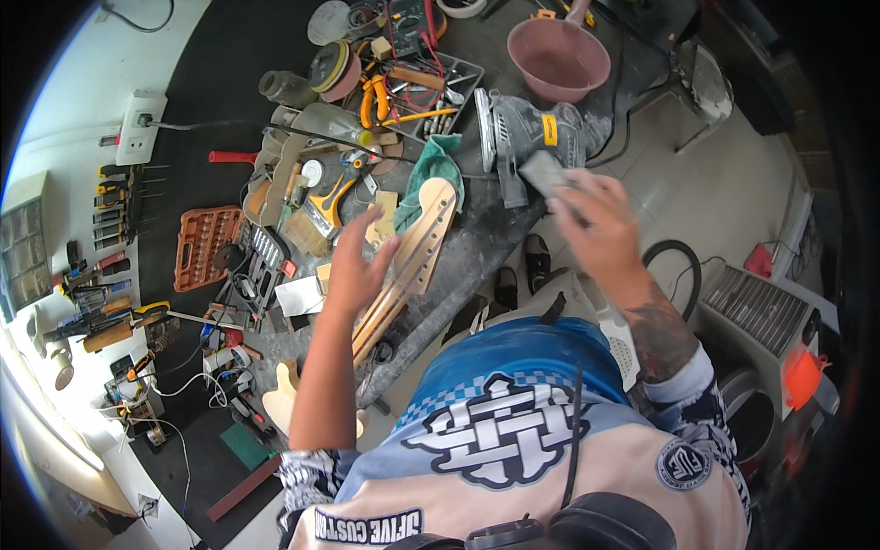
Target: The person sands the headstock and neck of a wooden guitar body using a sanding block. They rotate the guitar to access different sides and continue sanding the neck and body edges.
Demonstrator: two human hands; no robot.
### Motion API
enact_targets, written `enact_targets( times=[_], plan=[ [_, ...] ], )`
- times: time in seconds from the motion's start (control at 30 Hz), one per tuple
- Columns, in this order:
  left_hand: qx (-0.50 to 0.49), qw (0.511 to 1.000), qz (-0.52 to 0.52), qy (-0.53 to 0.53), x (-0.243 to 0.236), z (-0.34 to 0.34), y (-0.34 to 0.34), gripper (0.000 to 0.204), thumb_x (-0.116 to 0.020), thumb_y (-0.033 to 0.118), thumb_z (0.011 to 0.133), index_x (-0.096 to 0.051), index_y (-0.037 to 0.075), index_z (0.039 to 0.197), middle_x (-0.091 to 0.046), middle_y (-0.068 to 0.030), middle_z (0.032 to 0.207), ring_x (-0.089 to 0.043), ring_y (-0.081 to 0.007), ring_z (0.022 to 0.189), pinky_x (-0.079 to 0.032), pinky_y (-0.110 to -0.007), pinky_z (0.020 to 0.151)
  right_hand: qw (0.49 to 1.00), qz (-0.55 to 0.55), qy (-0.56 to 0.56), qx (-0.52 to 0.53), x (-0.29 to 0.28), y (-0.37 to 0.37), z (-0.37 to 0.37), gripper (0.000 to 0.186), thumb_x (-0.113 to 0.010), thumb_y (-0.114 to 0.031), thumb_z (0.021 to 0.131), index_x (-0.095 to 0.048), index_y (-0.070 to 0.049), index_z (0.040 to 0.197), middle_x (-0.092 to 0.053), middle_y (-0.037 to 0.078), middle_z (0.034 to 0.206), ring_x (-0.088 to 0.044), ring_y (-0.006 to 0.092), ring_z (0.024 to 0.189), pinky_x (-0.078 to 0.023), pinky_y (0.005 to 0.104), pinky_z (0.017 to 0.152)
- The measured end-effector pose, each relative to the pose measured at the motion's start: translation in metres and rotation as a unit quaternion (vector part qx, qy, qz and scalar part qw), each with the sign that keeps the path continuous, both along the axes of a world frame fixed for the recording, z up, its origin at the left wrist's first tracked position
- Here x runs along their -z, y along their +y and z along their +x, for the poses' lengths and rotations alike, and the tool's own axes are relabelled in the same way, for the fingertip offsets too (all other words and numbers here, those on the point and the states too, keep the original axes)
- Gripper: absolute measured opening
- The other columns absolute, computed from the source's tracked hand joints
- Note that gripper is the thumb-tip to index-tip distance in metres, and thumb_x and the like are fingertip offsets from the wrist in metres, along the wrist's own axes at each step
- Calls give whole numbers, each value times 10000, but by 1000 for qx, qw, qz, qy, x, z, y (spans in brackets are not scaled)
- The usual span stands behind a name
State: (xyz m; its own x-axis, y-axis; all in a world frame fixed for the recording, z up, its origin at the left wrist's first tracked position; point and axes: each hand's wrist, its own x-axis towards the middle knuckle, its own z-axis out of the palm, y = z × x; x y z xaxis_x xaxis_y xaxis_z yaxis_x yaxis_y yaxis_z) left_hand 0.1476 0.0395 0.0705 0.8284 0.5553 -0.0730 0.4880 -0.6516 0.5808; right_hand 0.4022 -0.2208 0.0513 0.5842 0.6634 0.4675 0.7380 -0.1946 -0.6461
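An unfinished wooden guitar (pixel 423 240) lies across the bench corner, its headstock with a row of tuner holes pointing away from me. Part of its pale body (pixel 283 396) shows beyond my left forearm. My left hand (pixel 356 266) is open beside the neck, thumb and fingers apart; I cannot tell whether it touches the wood. Over the bench's right edge, my right hand (pixel 600 220) is closed around a flat grey block (pixel 544 171), slightly blurred. A green cloth (pixel 433 168) is bunched by the headstock. Just behind the block lies a grey power sander (pixel 536 133).
A pink dipper (pixel 559 60) stands at the far bench edge. Tools crowd the left: orange-handled pliers (pixel 373 101), a yellow-handled scraper (pixel 330 202), an orange socket case (pixel 206 247). A power cable crosses toward the sander. A metal-grilled unit (pixel 761 307) stands on the right.
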Motion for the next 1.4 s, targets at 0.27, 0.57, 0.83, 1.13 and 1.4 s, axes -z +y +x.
enact_targets(
  times=[0.27, 0.57, 0.83, 1.13, 1.4],
  plan=[
    [41, 886, -454, 83, 24, 117, 45, 398, -781, 219, 936, -683, -34, 1228, -738, -91, 1085, -671, -162, 1040, -500, -319, 973, 892, -35, 403, 202, 34, -126, -71, 254, -750, -113, 940, -750, 7, 1164, -743, 143, 1183, -687, 197, 1055, -518, 318, 940],
    [57, 842, -534, 43, 55, 125, 55, 272, -824, 241, 905, -757, -7, 996, -758, -69, 894, -697, -130, 780, -551, -286, 767, 836, 30, 525, 159, 15, -83, -167, 252, -703, -99, 982, -730, 15, 1205, -723, 142, 1238, -645, 183, 1160, -477, 317, 1028],
    [43, 800, -599, 3, 50, 106, 54, 373, -692, 282, 1006, -687, -18, 1228, -746, -90, 1069, -697, -147, 945, -541, -297, 870, 987, -14, 116, 114, -12, 19, -162, 327, -825, 6, 771, -747, -4, 1088, -709, 165, 1193, -630, 321, 988, -535, 380, 863],
    [129, 710, -688, -74, 89, 16, 66, 727, -774, 187, 940, -401, -47, 1519, -625, -121, 1344, -569, -187, 1271, -446, -338, 1092, 995, -61, -73, 43, 13, 102, -140, 357, -820, -1, 748, -733, 20, 1093, -671, 193, 1222, -600, 343, 996, -532, 400, 836],
    [114, 716, -685, 65, 72, 38, 51, 386, -823, 61, 877, -666, -31, 1217, -726, -11, 1043, -644, -64, 929, -529, -257, 832, 993, -66, -64, 72, 14, 117, -142, 323, -838, 7, 743, -728, 35, 1045, -679, 203, 1234, -605, 352, 980, -532, 398, 822]
  ],
)
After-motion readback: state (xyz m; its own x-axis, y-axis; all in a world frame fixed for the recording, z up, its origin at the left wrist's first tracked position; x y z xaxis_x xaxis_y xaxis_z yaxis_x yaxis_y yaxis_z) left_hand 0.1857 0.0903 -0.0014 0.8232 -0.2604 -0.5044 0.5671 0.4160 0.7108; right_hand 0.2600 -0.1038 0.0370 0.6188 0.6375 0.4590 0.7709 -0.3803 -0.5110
